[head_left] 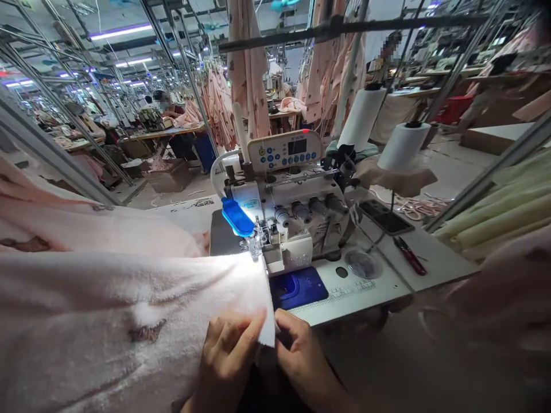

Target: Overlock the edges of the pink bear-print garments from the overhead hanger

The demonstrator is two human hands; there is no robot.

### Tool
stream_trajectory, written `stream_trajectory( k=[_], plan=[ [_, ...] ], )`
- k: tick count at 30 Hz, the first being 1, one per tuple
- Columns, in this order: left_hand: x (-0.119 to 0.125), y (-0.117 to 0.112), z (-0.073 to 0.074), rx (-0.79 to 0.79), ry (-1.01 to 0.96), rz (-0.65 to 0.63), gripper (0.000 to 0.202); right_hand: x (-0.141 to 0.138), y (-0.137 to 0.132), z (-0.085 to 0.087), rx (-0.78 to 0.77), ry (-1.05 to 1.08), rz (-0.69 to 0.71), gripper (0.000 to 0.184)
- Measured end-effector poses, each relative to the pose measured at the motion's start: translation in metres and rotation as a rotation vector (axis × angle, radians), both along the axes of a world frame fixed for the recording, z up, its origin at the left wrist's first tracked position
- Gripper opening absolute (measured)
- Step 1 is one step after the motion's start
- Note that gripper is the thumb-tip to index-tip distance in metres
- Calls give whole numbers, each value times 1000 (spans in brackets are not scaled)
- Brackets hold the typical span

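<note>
A large piece of pink fleece fabric (107,321) lies across my lap and the table, its edge running up to the presser foot (258,244) of a white overlock sewing machine (284,218). My left hand (226,358) pinches the fabric's near corner from the left, fingers closed on it. My right hand (301,355) grips the same corner from the right, thumb and fingers pressed together on the edge. Both hands sit at the table's front edge, below the machine.
Two white thread cones (402,146) stand behind the machine. Red-handled snips (408,255) lie on the white table (387,275) at the right. Pale folded cloth (495,221) is stacked far right. Pink garments (247,69) hang overhead; another person (161,103) works far back left.
</note>
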State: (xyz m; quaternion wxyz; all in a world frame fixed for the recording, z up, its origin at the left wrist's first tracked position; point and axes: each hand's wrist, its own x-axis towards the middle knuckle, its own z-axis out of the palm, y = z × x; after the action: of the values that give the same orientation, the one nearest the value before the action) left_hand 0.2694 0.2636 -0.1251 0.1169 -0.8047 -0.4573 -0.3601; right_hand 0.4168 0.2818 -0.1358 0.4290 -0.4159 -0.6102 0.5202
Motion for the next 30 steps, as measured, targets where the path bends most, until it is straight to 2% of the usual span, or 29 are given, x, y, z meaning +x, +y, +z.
stream_trajectory(
  k=[4, 7, 10, 12, 14, 16, 18, 20, 23, 25, 30],
  plan=[
    [0, -7, 9, -3, -12, -48, 35, 10, -9, 14, 54, -25, -6, 19],
    [-1, -10, 13, 8, -30, -113, 29, 15, -9, 26, 13, -4, 1, 20],
    [2, -11, 11, 94, 75, -27, 23, 18, -10, 33, -59, 46, 30, 19],
    [3, -11, 9, 140, 112, 16, 21, 21, -10, 32, -41, 45, 47, 21],
    [3, -11, 9, 138, 103, -7, 23, 24, -10, 25, 105, -18, 4, 19],
    [2, -11, 12, 99, 82, -39, 24, 29, -8, 16, 354, -129, -135, 9],
    [2, -11, 15, 68, 77, -58, 25, 33, -3, 10, 587, -249, -248, 16],
    [4, -9, 18, 58, 79, -72, 25, 35, 2, 9, 715, -327, -196, 16],
    [8, -5, 15, 79, 62, -54, 18, 36, 7, 13, 762, -332, -35, 9],
    [11, 0, 10, 113, 60, -26, 16, 35, 9, 12, 761, -311, -25, 12],
    [9, 7, 6, 49, 145, 14, 43, 35, 13, -1, 813, -355, -33, 14]
  ],
)
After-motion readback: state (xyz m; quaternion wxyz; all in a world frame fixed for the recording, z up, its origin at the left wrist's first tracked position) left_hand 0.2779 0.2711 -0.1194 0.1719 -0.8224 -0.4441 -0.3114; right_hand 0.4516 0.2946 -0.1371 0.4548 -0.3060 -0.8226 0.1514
